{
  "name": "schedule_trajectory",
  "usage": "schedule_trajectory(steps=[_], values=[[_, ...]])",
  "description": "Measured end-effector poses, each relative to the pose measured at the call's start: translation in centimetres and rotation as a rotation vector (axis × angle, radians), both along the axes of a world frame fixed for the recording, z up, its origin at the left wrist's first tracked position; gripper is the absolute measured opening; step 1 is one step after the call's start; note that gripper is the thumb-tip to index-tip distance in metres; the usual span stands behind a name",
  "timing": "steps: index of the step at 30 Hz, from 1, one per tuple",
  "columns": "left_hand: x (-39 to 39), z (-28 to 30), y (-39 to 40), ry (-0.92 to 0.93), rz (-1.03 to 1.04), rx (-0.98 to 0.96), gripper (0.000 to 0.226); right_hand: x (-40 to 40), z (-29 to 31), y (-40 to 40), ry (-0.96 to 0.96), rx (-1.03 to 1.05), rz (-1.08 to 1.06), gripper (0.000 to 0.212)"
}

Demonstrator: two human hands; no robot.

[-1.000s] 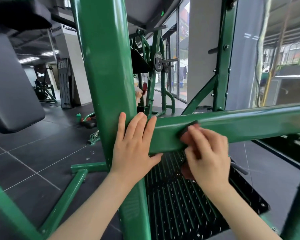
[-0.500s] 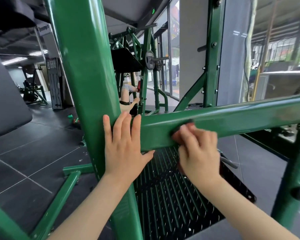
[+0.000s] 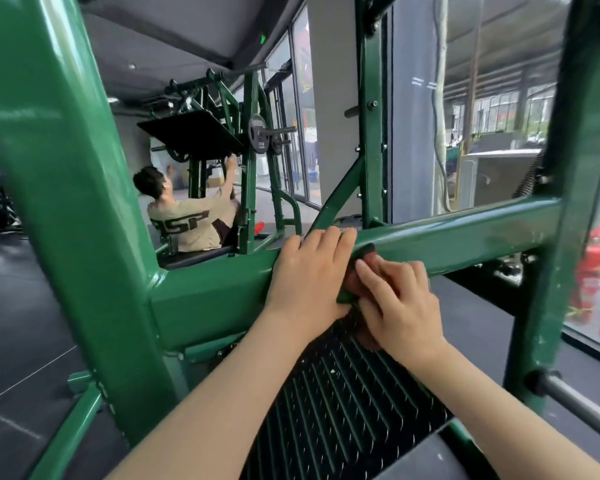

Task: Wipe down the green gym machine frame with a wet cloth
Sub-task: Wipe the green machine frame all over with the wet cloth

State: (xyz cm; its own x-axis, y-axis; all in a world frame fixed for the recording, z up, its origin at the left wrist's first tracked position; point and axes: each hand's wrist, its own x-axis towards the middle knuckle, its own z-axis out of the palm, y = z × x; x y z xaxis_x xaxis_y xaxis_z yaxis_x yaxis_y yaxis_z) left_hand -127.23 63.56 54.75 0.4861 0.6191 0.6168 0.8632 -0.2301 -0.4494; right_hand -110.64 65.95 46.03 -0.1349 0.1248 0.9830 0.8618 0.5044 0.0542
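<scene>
The green machine frame (image 3: 205, 299) has a thick slanted upright on the left and a horizontal crossbar running right from it. My left hand (image 3: 309, 271) lies flat with fingers together on the crossbar, right of the joint. My right hand (image 3: 399, 306) presses a reddish cloth (image 3: 352, 282) against the bar's front face, touching the left hand. Most of the cloth is hidden under my fingers; a bit hangs below the bar.
A black ribbed footplate (image 3: 343, 403) lies below the crossbar. Another green upright (image 3: 565, 202) stands at the right with a steel peg (image 3: 575, 403). A person (image 3: 191, 216) sits at a further green machine behind. Glass wall at the right; red extinguishers (image 3: 593, 282) on the floor.
My view shifted right and closer. My left hand slid from the upright's joint rightward along the crossbar to meet my right hand, which stays on the cloth.
</scene>
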Motion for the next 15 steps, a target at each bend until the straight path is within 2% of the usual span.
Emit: schedule_trajectory(steps=[1,4,5,6,9,10,11,12,14,15], values=[[-0.2,-0.4,0.3,-0.004,-0.001,0.038,0.118,1.6,0.5,0.6,0.035,0.005,-0.024,0.044],[-0.4,-1.3,1.2,0.005,-0.033,0.136,0.117,3.4,1.9,1.1,0.507,-0.092,-0.044,0.046],[-0.4,-1.5,1.4,0.0,-0.049,0.152,0.116,2.4,1.5,0.9,0.523,-0.098,-0.056,0.048],[-0.3,-1.5,1.5,-0.008,-0.062,0.153,0.115,1.3,0.9,0.6,0.446,-0.082,-0.045,0.048],[-0.3,-1.4,1.6,-0.01,-0.055,0.15,0.117,0.6,-0.6,0.0,-0.055,0.009,0.043,0.043],[-0.3,-1.5,1.5,-0.01,-0.05,0.148,0.117,1.5,-0.3,0.1,-0.16,0.026,0.034,0.042],[-0.3,-1.5,1.6,-0.013,-0.052,0.153,0.117,2.4,0.1,0.5,-0.159,0.03,0.018,0.043],[-0.3,-1.6,1.6,-0.018,-0.054,0.164,0.115,3.1,0.5,0.8,-0.046,0.012,0.01,0.044],[-0.4,-1.7,1.7,-0.021,-0.063,0.189,0.111,3.0,1.0,1.0,0.298,-0.074,0.028,0.047],[-0.4,-1.7,1.7,-0.022,-0.068,0.2,0.11,2.1,0.9,0.8,0.37,-0.088,0.028,0.048]])
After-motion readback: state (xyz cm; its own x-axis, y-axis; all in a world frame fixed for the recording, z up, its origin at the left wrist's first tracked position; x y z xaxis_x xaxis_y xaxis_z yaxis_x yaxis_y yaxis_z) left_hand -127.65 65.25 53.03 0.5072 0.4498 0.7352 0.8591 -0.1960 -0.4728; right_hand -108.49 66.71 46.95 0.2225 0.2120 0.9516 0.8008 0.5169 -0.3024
